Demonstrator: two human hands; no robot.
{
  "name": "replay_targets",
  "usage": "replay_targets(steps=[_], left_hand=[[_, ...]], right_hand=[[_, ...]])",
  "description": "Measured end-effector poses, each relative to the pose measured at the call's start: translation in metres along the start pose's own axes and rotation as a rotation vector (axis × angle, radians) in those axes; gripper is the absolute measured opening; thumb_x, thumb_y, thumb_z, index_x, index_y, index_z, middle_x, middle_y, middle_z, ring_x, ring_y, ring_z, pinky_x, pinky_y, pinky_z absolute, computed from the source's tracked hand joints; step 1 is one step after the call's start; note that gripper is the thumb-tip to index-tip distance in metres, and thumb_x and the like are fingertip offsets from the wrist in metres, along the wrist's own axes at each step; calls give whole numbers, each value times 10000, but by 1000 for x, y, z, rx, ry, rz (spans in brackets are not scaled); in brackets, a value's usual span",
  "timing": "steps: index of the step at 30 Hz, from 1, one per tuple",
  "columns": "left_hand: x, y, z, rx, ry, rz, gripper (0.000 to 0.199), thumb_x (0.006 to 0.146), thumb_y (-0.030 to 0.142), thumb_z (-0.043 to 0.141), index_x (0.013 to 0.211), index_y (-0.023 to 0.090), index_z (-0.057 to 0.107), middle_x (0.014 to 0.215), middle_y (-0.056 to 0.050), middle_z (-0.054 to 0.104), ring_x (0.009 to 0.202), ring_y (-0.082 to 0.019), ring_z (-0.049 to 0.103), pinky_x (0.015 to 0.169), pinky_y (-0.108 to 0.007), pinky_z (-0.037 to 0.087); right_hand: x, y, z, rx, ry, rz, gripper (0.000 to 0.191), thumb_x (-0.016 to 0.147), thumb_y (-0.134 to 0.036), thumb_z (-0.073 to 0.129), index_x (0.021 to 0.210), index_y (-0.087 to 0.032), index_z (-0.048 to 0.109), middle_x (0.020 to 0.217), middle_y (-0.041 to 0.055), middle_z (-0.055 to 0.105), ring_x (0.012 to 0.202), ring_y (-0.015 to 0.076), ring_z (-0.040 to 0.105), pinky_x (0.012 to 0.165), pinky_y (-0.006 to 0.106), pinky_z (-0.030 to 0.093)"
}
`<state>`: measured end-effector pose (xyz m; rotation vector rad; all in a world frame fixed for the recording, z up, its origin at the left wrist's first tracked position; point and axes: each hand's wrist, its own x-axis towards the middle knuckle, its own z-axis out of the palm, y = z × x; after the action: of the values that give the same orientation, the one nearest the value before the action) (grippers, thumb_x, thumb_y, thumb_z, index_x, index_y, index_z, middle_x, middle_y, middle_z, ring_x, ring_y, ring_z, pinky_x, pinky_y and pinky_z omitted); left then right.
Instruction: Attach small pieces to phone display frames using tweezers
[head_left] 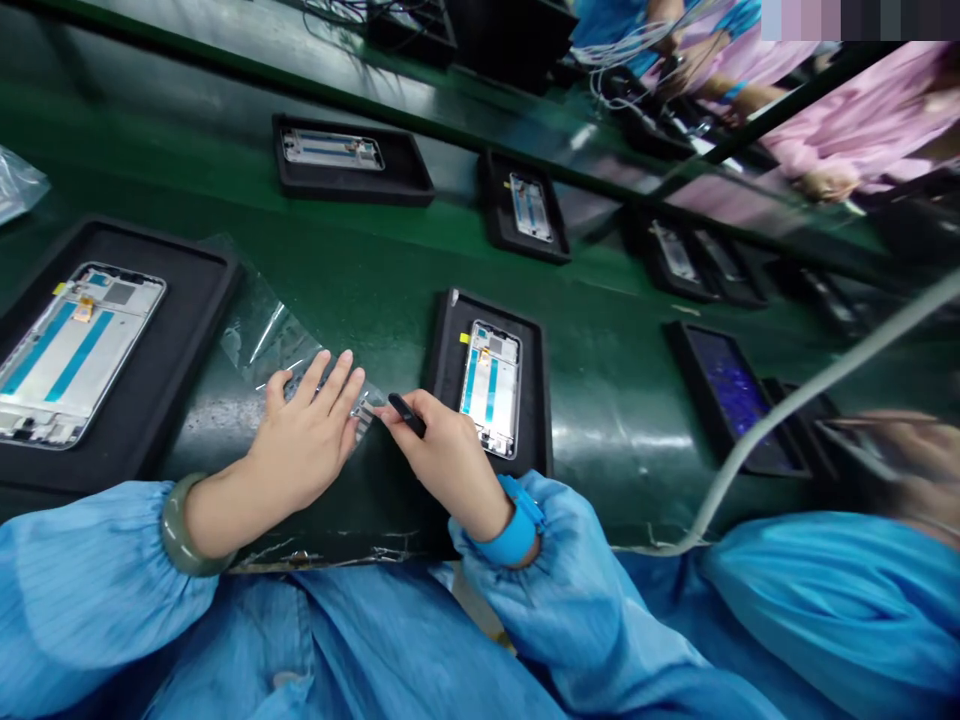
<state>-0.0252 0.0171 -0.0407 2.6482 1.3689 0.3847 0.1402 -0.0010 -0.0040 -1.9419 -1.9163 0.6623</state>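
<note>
A clear plastic bag (274, 335) lies on the green bench between two black trays. My left hand (304, 435) rests over its lower part with the fingers spread. At the bag's lower right corner, my right hand (439, 445) pinches a black-handled tool (407, 414); the tool's tip is too small to make out. Close to the right hand, a black tray (534, 400) holds a silver phone frame (491, 385) with blue strips. To the left, a larger-looking black tray (176, 290) carries another phone frame (82, 350).
More black trays with phone frames stand farther back, one at the top centre (409, 180). A pale cable (825, 370) arcs across the right side. At the right edge a co-worker's blurred hand (926, 460) shows. Other people sit across the bench. Another plastic bag (16, 185) lies far left.
</note>
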Motion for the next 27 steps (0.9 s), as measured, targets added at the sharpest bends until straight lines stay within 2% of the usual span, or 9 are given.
replay_targets(steps=[3, 6, 8, 10, 12, 17, 21, 27], left_hand=[[-1, -1, 1, -12, 12, -2, 470, 915, 236, 318, 1366, 128, 391, 1466, -124, 317, 1325, -344, 330, 946, -573, 273], [-1, -2, 1, -13, 1, 1, 475, 910, 233, 321, 1368, 122, 386, 1466, -136, 316, 1317, -349, 339, 935, -582, 276], [-2, -2, 2, -14, -2, 4, 479, 907, 234, 323, 1369, 123, 384, 1466, -140, 315, 1314, -353, 342, 931, -586, 277], [-2, -2, 2, -15, -5, 7, 482, 907, 238, 321, 1371, 122, 380, 1468, -139, 312, 1318, -353, 335, 929, -585, 278], [-2, -2, 3, -15, -8, 10, 483, 909, 241, 317, 1373, 117, 376, 1471, -140, 305, 1325, -352, 323, 929, -584, 278], [-3, -3, 2, -28, -19, 7, 474, 910, 243, 333, 1373, 152, 385, 1472, -148, 302, 1326, -362, 320, 917, -590, 288], [-2, -2, 0, -41, -32, 9, 448, 915, 245, 338, 1355, 222, 419, 1470, -144, 310, 1326, -369, 323, 903, -600, 293], [-2, -3, 1, -76, -22, 5, 450, 904, 226, 350, 1346, 212, 431, 1466, -148, 316, 1316, -381, 334, 901, -607, 299]], right_hand=[[2, -3, 0, 135, -77, 102, 118, 843, -280, 534, 770, -196, 573, 721, 9, 680, 488, 118, 586, 464, 226, 407], [3, -3, -2, 406, -196, 257, 202, 805, -362, 577, 711, -194, 516, 605, -25, 628, 312, 60, 433, 325, 192, 313], [2, -3, -3, 546, -144, 316, 228, 776, -371, 609, 704, -195, 485, 651, -21, 656, 289, 34, 392, 300, 176, 288], [-1, -2, -4, 608, -43, 342, 217, 775, -348, 608, 722, -195, 463, 802, 12, 706, 286, 12, 379, 297, 166, 287], [-3, -3, -3, 614, -23, 348, 195, 787, -331, 587, 743, -197, 453, 911, 38, 717, 282, 3, 380, 293, 161, 290], [-8, -5, 3, 548, -101, 311, 171, 821, -329, 536, 757, -201, 442, 998, 46, 708, 285, 10, 422, 299, 161, 321], [-10, -7, 4, 509, -114, 303, 161, 838, -330, 518, 768, -209, 439, 978, 31, 711, 287, 16, 430, 309, 165, 341], [-12, -12, 5, 312, -127, 253, 129, 847, -323, 494, 787, -210, 495, 768, 9, 697, 303, 56, 470, 347, 194, 385]])
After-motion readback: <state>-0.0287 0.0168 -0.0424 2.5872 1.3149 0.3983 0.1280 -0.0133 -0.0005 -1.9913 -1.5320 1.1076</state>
